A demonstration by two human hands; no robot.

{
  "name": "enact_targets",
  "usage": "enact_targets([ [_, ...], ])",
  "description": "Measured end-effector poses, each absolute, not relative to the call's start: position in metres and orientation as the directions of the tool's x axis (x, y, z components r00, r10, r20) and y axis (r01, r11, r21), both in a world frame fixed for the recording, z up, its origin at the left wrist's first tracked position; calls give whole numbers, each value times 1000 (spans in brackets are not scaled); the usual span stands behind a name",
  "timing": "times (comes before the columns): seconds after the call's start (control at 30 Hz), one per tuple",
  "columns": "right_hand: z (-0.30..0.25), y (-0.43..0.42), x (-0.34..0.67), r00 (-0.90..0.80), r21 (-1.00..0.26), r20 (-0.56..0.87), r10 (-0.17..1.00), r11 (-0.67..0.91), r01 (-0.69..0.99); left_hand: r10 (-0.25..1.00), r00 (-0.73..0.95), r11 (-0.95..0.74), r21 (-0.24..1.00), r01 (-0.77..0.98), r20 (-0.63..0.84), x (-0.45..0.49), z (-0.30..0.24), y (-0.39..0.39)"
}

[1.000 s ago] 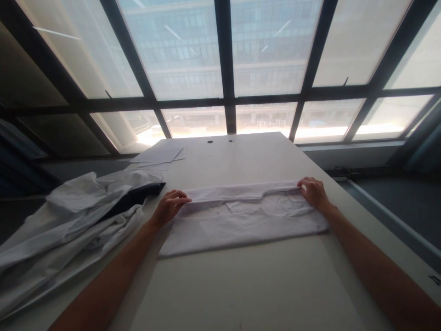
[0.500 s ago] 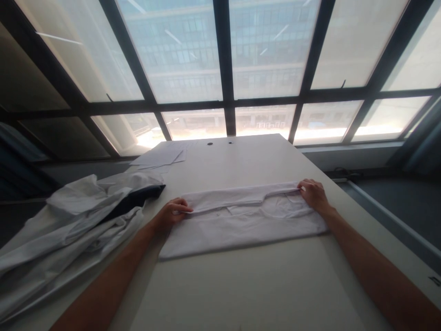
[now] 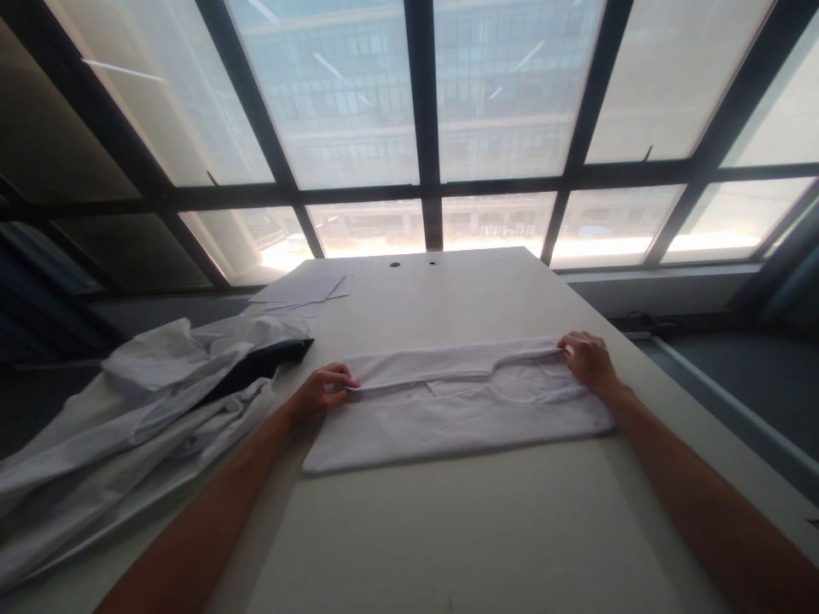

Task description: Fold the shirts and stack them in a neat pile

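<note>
A white shirt (image 3: 448, 431) lies folded into a long strip across the table, its neck opening toward the right end. My left hand (image 3: 325, 389) pinches the edge of the folded-over layer at the left end. At the right end, my right hand (image 3: 587, 360) has its fingers closed on the far corner of the same layer. Between my hands this edge runs fairly straight, with small creases in the cloth below it near the neck.
The white table (image 3: 448, 298) reaches to the windows. Left of the shirt lies a loose heap of white cloth (image 3: 147, 418) with a dark piece (image 3: 256, 367) in it. Paper sheets (image 3: 300, 288) rest at the far left, and two small round holes show near the far edge.
The whole view has shifted slightly, so everything sits a little further right. Both hands keep their hold on the shirt, and its fold looks the same.
</note>
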State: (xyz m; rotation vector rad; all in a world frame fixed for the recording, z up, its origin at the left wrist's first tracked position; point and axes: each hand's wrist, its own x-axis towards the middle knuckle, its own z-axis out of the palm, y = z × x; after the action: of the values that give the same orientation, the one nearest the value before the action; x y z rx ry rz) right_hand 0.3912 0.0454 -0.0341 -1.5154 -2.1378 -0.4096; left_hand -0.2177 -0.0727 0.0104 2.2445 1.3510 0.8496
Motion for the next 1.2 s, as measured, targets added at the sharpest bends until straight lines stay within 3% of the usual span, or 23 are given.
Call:
enact_targets([
  [0.17,-33,45,395,-276,-40,558,783,358,933,880,333,-474,609,636,338,-217,13,-74],
  [0.4,-34,41,395,-271,-100,456,847,351,931,883,408,-462,586,666,233,-210,11,-76],
  [0.5,-33,42,399,-164,-173,522,837,292,941,878,417,-469,589,658,233,-210,14,-76],
  [0.67,-29,45,401,22,-285,696,718,248,926,854,445,-515,555,653,270,-211,14,-72],
  [0.87,-29,50,399,88,-362,702,707,247,899,838,418,-544,471,695,351,-212,8,-66],
  [0.93,-29,50,400,43,-351,691,722,282,893,840,408,-540,471,698,358,-214,8,-65],
  [1.07,-29,42,397,-257,-249,571,779,463,851,860,396,-511,521,684,323,-216,9,-68],
  [1.2,-27,36,385,-379,-149,447,810,485,862,860,415,-509,529,679,295,-214,11,-72],
])
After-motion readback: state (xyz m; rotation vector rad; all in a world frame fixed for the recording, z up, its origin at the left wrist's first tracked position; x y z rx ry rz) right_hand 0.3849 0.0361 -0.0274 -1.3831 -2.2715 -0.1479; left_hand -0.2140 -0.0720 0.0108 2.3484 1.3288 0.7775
